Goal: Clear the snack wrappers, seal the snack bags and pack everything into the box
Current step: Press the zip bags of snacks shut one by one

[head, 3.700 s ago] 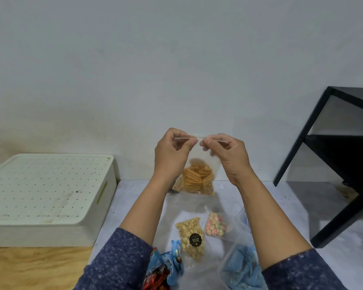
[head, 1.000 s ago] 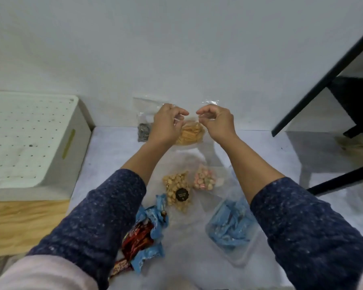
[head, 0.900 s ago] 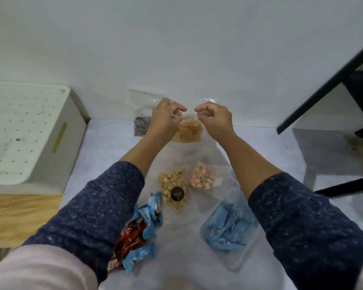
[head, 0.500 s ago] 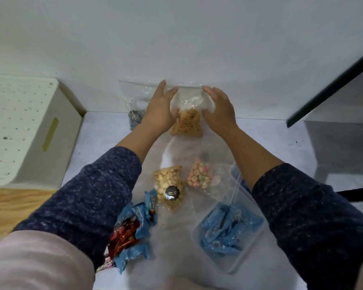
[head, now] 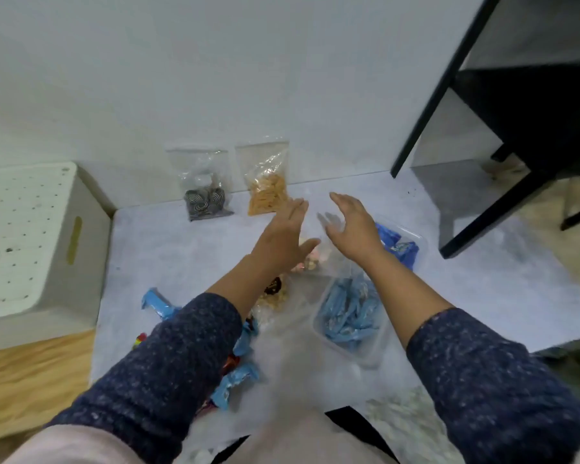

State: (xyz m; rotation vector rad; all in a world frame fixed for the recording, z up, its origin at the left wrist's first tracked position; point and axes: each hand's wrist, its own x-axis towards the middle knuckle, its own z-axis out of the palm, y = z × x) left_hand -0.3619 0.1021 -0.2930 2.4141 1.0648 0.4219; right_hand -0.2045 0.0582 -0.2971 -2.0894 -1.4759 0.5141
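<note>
At six o'clock, nearest the person, blue and red wrappers [head: 235,383] lie loose on the grey table [head: 482,289], partly under the left sleeve. Just past them, toward five o'clock, a clear tub [head: 365,316] holds blue-wrapped sweets, and a bag of pale round snacks [head: 275,296] shows beside the left forearm. At the centre both hands hover empty: the left hand [head: 285,239] flat with fingers straight, the right hand [head: 349,226] spread and relaxed, with a bag of pink sweets [head: 310,262] half hidden beneath them. Half a second ago these hands were pressing the bag of orange sticks [head: 267,185] upright; now it leans alone against the wall at twelve o'clock, just beside a bag of dark swirled biscuits [head: 205,192] at eleven. That bag looks sealed and parked, so the hands seem free for the next open one, likely the pink sweets. The white box [head: 31,242] sits at nine o'clock with its perforated lid on; nothing appears packed yet.
</note>
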